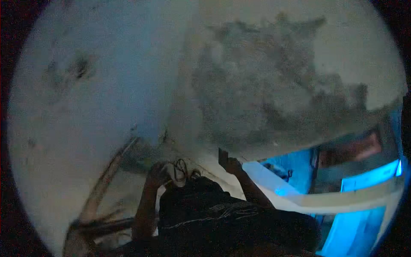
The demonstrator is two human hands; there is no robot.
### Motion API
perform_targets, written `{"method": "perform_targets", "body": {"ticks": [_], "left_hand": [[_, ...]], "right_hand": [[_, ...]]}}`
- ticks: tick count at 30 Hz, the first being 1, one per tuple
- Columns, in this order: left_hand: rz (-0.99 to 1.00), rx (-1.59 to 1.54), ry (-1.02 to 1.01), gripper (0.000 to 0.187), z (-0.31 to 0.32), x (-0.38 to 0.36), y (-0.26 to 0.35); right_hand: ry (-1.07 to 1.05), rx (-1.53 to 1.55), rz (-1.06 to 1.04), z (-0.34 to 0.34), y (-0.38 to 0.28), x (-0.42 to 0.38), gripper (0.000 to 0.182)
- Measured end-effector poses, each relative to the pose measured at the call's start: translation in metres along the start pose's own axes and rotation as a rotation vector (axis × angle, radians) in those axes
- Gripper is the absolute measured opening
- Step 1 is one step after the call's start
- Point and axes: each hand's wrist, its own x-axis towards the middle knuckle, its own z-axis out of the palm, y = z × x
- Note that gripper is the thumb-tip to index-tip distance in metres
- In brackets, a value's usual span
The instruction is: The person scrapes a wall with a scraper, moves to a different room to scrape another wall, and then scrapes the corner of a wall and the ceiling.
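Observation:
Low in the dim head view, my left hand point(158, 172) is closed beside a pale object with dark loops point(179, 171); it seems to grip its edge, though the fingers are dark and blurred. To the right, my right hand point(233, 166) is closed around a small dark flat tool point(223, 156), which points up toward the wall. A rough grey patch point(257, 85) covers much of the pale wall point(355, 51) above my hands.
A wooden frame or beam point(107, 182) slants at the lower left. Bluish wall point(128, 64) with a dark spot fills the upper left. At the right are bright blue panels point(355, 231), a reddish-brown panel point(351, 149) and a pale ledge point(342, 200).

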Motion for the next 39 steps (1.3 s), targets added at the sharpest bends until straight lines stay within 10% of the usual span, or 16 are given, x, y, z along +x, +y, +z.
{"method": "perform_targets", "body": {"ticks": [2,5,6,9,11,13,16,20,23,26,27,31,35,39], "left_hand": [[0.079,-0.028,-0.038,0.042,-0.024,-0.024,0.004],[0.133,-0.102,0.130,0.040,0.009,-0.020,0.017],[0.125,-0.085,0.139,0.038,0.018,-0.004,0.020],[0.129,-0.039,0.162,0.033,0.045,0.033,0.033],[0.127,0.013,0.119,0.033,0.060,0.079,0.052],[-0.132,0.032,0.001,0.033,0.065,0.110,0.060],[0.078,0.701,-0.057,0.033,0.202,0.081,0.070],[-0.055,0.735,-0.234,0.038,0.203,0.095,0.050],[-0.007,0.872,-0.196,0.040,0.186,0.080,0.023],[-0.047,0.977,-0.115,0.041,0.188,0.058,0.012],[-0.056,1.022,-0.096,0.041,0.198,0.053,0.014],[-0.021,1.412,0.017,0.039,0.261,0.015,0.006],[-0.095,1.070,0.120,0.034,0.203,0.051,-0.075],[-0.118,1.274,-0.202,0.045,0.199,0.047,-0.154]], "right_hand": [[-0.226,0.509,0.350,0.050,-0.008,-0.061,0.032],[-0.432,0.433,0.367,0.064,-0.004,-0.089,0.033],[-0.383,0.843,0.839,0.028,0.002,-0.085,0.033],[-0.026,0.922,0.709,0.113,0.000,-0.129,0.034],[-0.279,1.540,1.170,0.051,0.025,-0.118,0.027],[-0.050,1.972,1.352,0.046,0.034,-0.135,0.028],[0.391,2.401,1.529,0.040,0.051,-0.147,0.025],[0.756,2.064,1.581,0.040,0.089,-0.141,0.024],[0.846,1.231,1.353,0.208,0.125,-0.155,0.021],[0.761,1.053,1.017,0.124,0.115,-0.111,0.027],[0.736,1.045,0.717,0.117,0.113,-0.099,0.033],[0.548,1.160,0.809,0.019,0.113,-0.091,0.029],[0.209,1.234,0.785,-0.013,0.095,-0.104,0.026],[0.381,1.526,0.662,0.008,0.073,-0.132,0.035]]}}
